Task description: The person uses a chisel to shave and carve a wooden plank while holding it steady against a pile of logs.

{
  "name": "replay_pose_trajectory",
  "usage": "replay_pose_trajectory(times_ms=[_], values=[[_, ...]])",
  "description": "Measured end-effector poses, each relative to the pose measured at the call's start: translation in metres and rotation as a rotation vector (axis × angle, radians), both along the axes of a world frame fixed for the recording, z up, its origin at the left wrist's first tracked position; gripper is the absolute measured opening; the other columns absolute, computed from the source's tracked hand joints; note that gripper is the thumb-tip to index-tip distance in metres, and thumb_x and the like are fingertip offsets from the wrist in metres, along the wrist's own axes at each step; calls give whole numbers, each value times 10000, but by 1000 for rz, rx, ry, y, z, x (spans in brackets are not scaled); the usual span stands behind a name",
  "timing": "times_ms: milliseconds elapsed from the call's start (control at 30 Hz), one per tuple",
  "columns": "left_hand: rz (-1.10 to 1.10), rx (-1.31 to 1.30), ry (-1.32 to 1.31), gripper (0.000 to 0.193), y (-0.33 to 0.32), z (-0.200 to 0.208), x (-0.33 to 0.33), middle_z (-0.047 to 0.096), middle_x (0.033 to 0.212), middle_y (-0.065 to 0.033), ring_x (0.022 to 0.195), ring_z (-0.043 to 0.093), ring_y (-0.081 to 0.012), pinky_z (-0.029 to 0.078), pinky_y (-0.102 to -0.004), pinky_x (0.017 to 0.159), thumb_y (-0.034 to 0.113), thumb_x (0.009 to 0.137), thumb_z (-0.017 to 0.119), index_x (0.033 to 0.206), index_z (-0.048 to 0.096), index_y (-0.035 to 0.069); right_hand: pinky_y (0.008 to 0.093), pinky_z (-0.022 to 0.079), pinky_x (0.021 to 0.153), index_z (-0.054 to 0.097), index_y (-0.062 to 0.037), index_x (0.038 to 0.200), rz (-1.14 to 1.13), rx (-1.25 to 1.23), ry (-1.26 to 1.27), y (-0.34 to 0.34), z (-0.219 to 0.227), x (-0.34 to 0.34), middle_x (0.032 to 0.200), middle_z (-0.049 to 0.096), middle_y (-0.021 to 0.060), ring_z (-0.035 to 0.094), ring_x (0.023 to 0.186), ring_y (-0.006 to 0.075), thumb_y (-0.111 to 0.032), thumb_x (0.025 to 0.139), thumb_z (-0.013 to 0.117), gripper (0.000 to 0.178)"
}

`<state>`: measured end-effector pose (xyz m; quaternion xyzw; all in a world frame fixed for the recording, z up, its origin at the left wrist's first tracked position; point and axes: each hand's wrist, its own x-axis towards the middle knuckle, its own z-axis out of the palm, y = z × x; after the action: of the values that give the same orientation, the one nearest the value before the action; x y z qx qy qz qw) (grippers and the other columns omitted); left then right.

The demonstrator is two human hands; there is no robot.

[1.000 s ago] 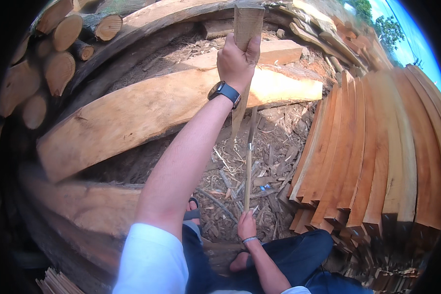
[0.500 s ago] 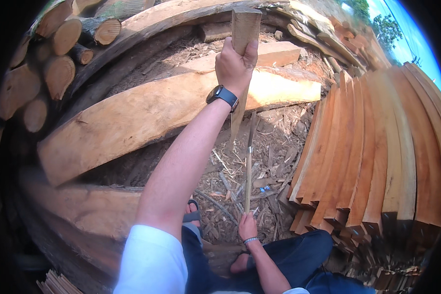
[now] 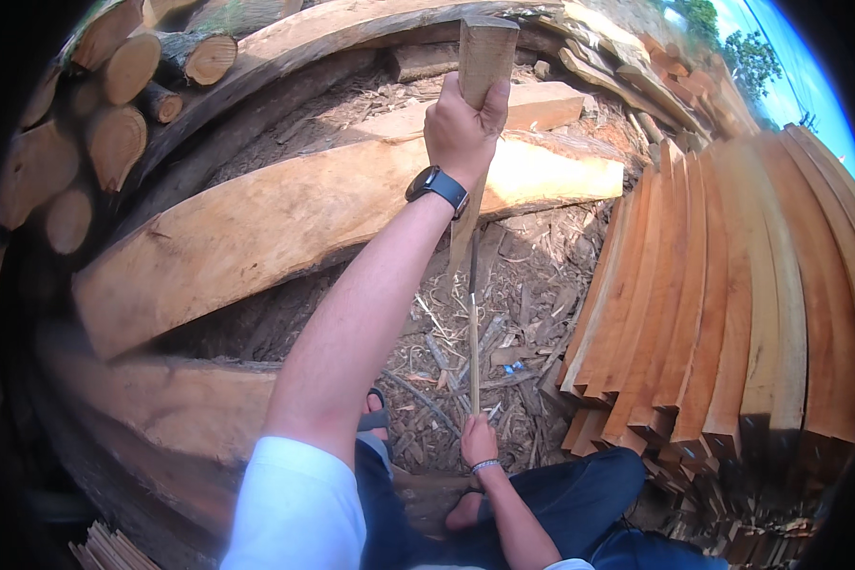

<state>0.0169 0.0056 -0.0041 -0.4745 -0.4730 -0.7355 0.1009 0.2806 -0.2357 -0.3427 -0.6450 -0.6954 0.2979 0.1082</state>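
Observation:
My left hand (image 3: pixel 463 133), a watch on its wrist, is wrapped around the upper part of a wooden stake (image 3: pixel 487 59). The stake stands upright, its squared end on top, and narrows downward past my wrist. Low in the view, my right hand (image 3: pixel 480 443) grips the end of a long-handled knife (image 3: pixel 474 356). Its slim wooden handle points away from me, and the dark blade lies edge-on beside the stake's lower part. Whether blade and stake touch I cannot tell. Wood chips and bark (image 3: pixel 518 313) cover the ground beneath.
Behind the stake lies a thick sawn slab (image 3: pixel 256 228), with another slab (image 3: pixel 190 404) at the near left. Cut logs (image 3: pixel 114 147) are piled at the far left. A stack of reddish boards (image 3: pixel 712 285) fills the right side. My sandalled feet (image 3: pixel 375 413) are close below.
The knife has swung left, bringing its blade close alongside the stake. My left hand and the stake have shifted slightly to the right.

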Motion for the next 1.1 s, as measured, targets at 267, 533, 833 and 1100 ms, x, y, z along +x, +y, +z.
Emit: replay_pose_trajectory(times_ms=[267,533,833,1100], values=[[34,-10,17,559,-2,-4,-10,691,740,-182,733,695,-387,555,-437,629,586,897,601,933,581,28,607,477,758,564,51,954,-38,-44,97,-1,21,-10,812,629,345,602,818,547,-292,996,445,365],[21,-6,12,574,-1,1,3,689,732,-183,728,698,-378,557,-429,623,589,899,597,946,585,17,610,461,771,546,48,980,94,-188,-109,-4,-34,17,819,623,354,595,827,545,-291,1003,434,358],[9,-8,19,563,-2,0,-1,691,736,-192,728,700,-383,558,-428,615,571,904,603,941,584,9,584,480,815,572,59,1059,-2,-103,37,1,-1,1,874,639,341,609,867,538,-312,988,459,395],[-35,-37,-2,567,-4,-3,-1,689,735,-199,727,699,-385,558,-429,615,579,906,594,943,578,13,591,496,806,604,33,1061,-65,-85,24,2,20,-13,845,650,331,629,877,519,-314,980,475,379]])
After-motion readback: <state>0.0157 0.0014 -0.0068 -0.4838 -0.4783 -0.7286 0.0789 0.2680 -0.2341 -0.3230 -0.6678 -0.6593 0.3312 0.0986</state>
